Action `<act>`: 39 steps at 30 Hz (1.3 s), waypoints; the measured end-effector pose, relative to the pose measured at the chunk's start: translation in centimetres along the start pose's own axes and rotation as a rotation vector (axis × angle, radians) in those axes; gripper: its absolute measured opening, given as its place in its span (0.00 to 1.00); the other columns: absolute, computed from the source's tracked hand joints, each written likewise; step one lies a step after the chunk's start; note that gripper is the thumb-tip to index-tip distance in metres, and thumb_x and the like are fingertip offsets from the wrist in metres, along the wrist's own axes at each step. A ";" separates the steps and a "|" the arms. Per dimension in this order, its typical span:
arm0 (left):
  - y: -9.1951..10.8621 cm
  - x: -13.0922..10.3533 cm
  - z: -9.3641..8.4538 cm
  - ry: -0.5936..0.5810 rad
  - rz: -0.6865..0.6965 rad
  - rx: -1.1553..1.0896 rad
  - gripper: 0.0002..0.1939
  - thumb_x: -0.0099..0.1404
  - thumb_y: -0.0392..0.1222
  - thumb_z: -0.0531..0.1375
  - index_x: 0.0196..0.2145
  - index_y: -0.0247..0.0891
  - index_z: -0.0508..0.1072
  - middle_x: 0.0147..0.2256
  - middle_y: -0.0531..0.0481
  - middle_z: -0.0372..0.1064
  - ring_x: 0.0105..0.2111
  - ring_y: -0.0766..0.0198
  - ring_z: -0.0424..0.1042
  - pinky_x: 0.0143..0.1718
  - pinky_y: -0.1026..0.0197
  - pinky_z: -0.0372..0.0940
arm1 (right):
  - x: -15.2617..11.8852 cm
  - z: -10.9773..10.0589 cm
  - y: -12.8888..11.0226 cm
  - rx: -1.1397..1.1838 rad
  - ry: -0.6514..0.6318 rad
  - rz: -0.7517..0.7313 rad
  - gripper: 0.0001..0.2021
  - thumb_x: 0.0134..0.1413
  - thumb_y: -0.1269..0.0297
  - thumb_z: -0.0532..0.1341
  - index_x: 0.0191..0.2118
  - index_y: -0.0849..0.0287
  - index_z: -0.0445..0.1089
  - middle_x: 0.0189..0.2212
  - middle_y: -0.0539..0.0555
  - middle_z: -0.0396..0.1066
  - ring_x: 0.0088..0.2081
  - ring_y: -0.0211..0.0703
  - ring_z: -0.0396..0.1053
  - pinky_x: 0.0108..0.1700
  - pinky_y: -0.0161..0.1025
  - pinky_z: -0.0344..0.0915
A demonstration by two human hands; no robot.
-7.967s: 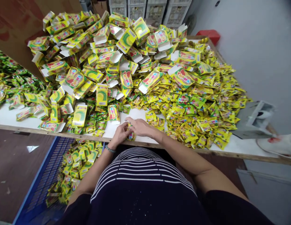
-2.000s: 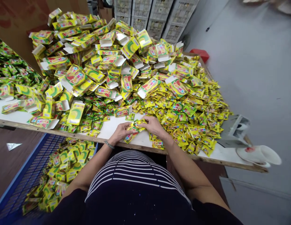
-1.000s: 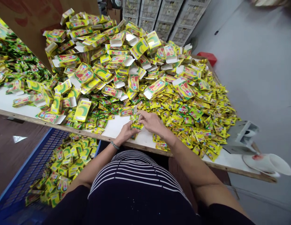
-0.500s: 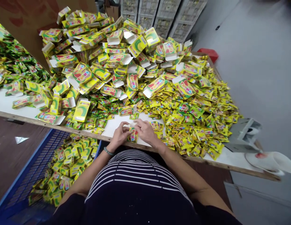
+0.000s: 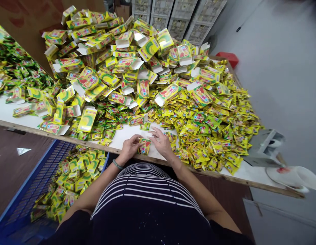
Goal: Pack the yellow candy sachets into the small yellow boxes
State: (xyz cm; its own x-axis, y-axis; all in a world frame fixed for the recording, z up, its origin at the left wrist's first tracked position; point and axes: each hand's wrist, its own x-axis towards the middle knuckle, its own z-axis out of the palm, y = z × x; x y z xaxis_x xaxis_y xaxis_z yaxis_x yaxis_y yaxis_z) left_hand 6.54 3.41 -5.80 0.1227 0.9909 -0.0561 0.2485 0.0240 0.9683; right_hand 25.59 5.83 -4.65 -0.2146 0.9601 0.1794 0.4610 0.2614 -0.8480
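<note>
A small yellow-green box stands at the table's front edge, its printed face toward me. My left hand grips it from the left, fingers and thumb at its upper left side. Just right of the box's top is my right hand, its fingers bent over a white flap at the box's opening; whether they pinch anything is too small to make out. A green packet lies just beyond my hands, beside a box on its side.
Open boxes are heaped across the back of the white table. Yellow packets pile up on the right, near a grey device and a white container. A blue crate of filled boxes stands below left.
My right hand has moved slightly right, away from the top of the box, and its fingers are more spread. My left hand stays at the box.
</note>
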 end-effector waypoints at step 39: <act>-1.7 0.6 0.1 0.002 -0.096 -0.231 0.28 0.54 0.52 0.69 0.49 0.38 0.71 0.32 0.48 0.78 0.34 0.60 0.77 0.38 0.60 0.70 | 6.0 -2.1 -0.8 -0.155 -0.556 -0.100 0.09 0.57 0.68 0.63 0.38 0.57 0.82 0.37 0.54 0.81 0.39 0.44 0.77 0.41 0.36 0.66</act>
State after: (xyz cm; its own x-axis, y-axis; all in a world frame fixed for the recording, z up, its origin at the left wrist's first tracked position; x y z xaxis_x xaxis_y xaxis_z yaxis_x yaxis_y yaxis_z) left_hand 6.31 3.90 -7.53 0.1070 0.9828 -0.1506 0.0328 0.1479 0.9885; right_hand 25.76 11.61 -1.80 -0.6640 0.7445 -0.0694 0.5266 0.3997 -0.7503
